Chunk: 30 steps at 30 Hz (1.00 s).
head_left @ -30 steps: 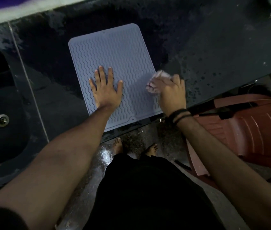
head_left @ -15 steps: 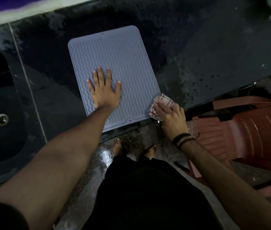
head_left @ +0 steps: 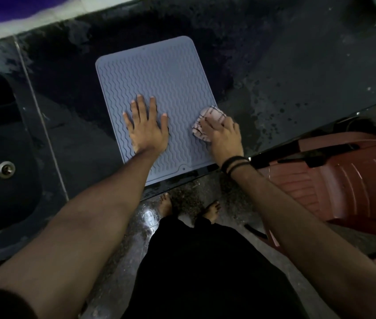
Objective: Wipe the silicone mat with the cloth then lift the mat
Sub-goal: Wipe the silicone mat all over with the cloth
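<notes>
Dark wet worktop [head_left: 297,72] carried the grey mat [head_left: 159,77] (sink [head_left: 5,169] at left, red chair [head_left: 343,180] at right). Left hand [head_left: 146,130] lay flat, fingers spread; right hand [head_left: 223,134] fingers curled over the bunched cloth [head_left: 207,116] at the mat's right edge.

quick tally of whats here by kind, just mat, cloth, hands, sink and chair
silicone mat: 1
cloth: 1
hands: 2, left hand flat on the mat, right hand holding the cloth
sink: 1
red plastic chair: 1
total: 6

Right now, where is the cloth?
In the head view, the cloth lies bunched under the right hand at the right edge of the silicone mat, right of the left hand pressed flat on the mat.
</notes>
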### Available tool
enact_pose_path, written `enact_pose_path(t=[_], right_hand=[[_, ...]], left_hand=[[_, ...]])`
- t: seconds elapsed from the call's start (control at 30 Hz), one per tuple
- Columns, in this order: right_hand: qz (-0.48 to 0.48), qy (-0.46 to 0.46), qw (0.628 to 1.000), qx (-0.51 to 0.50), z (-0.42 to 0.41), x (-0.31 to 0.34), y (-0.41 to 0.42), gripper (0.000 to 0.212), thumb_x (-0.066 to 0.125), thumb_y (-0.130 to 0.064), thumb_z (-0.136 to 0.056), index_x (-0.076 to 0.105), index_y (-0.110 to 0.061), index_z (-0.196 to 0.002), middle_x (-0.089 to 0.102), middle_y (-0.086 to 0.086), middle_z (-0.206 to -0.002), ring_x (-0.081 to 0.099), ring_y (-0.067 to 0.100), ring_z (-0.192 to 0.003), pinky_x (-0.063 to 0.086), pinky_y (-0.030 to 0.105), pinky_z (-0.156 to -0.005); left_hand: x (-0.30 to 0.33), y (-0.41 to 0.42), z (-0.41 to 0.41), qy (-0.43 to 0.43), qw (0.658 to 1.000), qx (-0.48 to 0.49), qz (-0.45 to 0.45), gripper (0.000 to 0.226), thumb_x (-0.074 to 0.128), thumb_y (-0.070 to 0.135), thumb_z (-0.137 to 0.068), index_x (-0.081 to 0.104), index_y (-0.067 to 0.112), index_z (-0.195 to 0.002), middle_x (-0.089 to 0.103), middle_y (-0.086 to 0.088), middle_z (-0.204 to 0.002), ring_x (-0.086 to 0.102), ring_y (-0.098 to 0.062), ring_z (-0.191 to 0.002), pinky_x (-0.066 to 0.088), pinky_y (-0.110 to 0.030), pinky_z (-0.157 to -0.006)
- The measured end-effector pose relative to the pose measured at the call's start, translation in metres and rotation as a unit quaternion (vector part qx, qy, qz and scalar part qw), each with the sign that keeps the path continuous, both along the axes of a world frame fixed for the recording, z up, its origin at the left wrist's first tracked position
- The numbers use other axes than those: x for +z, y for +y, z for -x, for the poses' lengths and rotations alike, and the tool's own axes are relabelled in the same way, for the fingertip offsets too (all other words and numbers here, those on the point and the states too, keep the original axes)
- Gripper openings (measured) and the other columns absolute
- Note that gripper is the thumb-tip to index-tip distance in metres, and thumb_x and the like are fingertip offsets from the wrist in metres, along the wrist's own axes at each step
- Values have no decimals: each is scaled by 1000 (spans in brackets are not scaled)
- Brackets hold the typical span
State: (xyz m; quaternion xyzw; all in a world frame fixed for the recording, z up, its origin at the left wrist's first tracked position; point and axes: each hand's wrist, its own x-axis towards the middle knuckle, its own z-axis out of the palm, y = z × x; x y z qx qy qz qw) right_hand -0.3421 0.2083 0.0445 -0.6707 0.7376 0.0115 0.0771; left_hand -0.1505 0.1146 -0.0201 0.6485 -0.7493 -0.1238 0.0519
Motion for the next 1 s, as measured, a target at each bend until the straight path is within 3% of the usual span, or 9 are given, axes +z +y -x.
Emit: enact_pose_path(t=[0.17, 0.3, 0.4, 0.6, 0.8, 1.0], right_hand=[[10, 24, 1000, 15, 15, 3, 54, 57, 56, -4, -70, 59, -21, -125, 57, 1, -133, 48, 35, -97, 40, 42, -77], [45, -24, 998, -27, -3, 29, 25, 48, 59, -10, -65, 64, -21, -111, 64, 0, -117, 48, 32, -97, 38, 39, -76], [99, -56, 993, -41, -32, 39, -23, 57, 57, -8, -65, 58, -19, -121, 58, 0, -127, 48, 29, -103, 40, 39, -81], [-20, 2, 999, 47, -91, 5, -71, 55, 49, -13, -88, 38, -19, -142, 35, 4, -150, 36, 32, -126, 30, 49, -101], [29, -16, 999, 42, -79, -2, -24, 58, 64, -7, -75, 55, -19, -130, 52, 1, -138, 48, 37, -109, 39, 46, -90], [0, -49, 998, 28, -76, 17, -7, 56, 62, -8, -71, 58, -20, -126, 56, 1, -134, 47, 33, -108, 38, 44, -90]], left_hand=[[2, -1, -2, 11, 1000, -9, -3, 62, 16, 49, -109, 13, 23, -165, 3, -10, -172, -1, -28, -159, -8, -54, -125], [8, -8, -7, 46, 999, -15, -14, 61, 13, 42, -109, 17, 16, -164, 10, -10, -171, 6, -26, -159, -9, -53, -125], [14, -17, -19, 22, 999, -48, 7, 59, 20, 36, -110, 22, 8, -162, 24, -12, -168, 20, -26, -156, -1, -51, -127], [-1, -15, -33, -15, 997, -76, 5, 60, 24, 32, -109, 5, 17, -165, -1, -9, -172, -4, -27, -159, -2, -54, -127], [3, -17, -29, 8, 998, -54, 2, 57, 15, 35, -111, 8, 20, -165, 0, -5, -172, -3, -25, -159, -7, -52, -126], [1, -14, -29, 34, 998, -44, 2, 57, 21, 36, -111, 13, 21, -165, 2, -6, -172, 0, -26, -159, -7, -51, -126]])
